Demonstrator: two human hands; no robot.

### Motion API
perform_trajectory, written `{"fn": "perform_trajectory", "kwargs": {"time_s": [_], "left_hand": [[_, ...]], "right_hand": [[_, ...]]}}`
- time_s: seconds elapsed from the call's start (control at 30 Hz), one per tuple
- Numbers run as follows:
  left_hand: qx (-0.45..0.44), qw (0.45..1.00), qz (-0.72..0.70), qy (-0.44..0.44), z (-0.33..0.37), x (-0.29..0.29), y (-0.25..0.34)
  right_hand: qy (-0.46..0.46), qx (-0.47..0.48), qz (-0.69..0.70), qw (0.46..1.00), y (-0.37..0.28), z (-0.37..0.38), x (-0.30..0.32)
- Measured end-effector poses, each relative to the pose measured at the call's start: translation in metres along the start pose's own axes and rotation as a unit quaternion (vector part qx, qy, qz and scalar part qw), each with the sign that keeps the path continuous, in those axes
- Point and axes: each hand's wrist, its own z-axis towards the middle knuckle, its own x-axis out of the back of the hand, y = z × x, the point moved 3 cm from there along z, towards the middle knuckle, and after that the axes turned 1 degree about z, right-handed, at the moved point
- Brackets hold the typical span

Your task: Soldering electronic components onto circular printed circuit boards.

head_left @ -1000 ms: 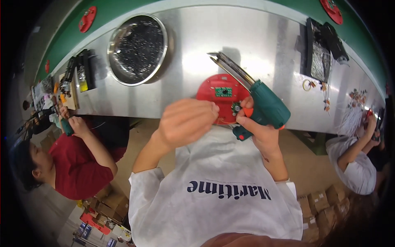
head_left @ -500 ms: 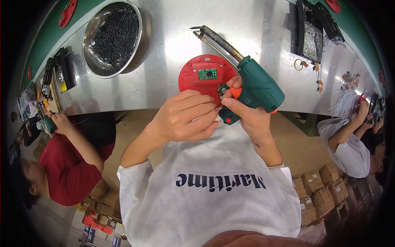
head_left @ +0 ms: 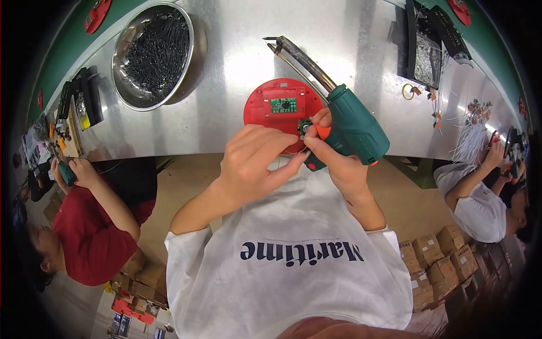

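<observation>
My right hand (head_left: 339, 161) is wrapped around a dark green soldering gun (head_left: 358, 127) with an orange trigger; its tip points to the far left. The same hand's thumb and finger also pinch a small round circuit board (head_left: 305, 127). Close beside it, my left hand (head_left: 248, 161) has its thumb and forefinger around a thin wire (head_left: 305, 148) below the board, partly hidden by the fingers. Beyond both hands, a round red plastic housing (head_left: 259, 116) lies on the metal table, a green circuit board (head_left: 283, 105) fixed inside it.
A steel bowl (head_left: 190, 68) of black wires stands at the far left of the metal table (head_left: 237, 45). At the right are a black tray (head_left: 409, 48) and a bundle of white wires (head_left: 466, 130). Co-workers sit on both sides; cardboard boxes (head_left: 432, 254) are stacked behind right.
My left thumb has stretched toward the small round board, and the hand's fingers have shifted slightly. The right hand keeps the soldering gun and board in nearly the same place.
</observation>
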Motion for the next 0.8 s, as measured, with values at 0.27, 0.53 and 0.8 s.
{"fn": "perform_trajectory", "kwargs": {"time_s": [0.27, 0.53, 0.8], "left_hand": [[-0.021, 0.999, 0.024, 0.033, -0.004, -0.014, 0.006], [-0.086, 0.986, 0.139, 0.008, -0.003, -0.016, 0.010], [-0.105, 0.982, 0.151, 0.038, -0.008, -0.019, 0.009]], "right_hand": [[0.006, 0.019, 0.012, 1.000, 0.001, 0.003, -0.002], [0.027, -0.014, 0.027, 0.999, -0.004, 0.003, -0.003], [0.027, -0.020, 0.014, 0.999, -0.004, 0.003, -0.004]]}}
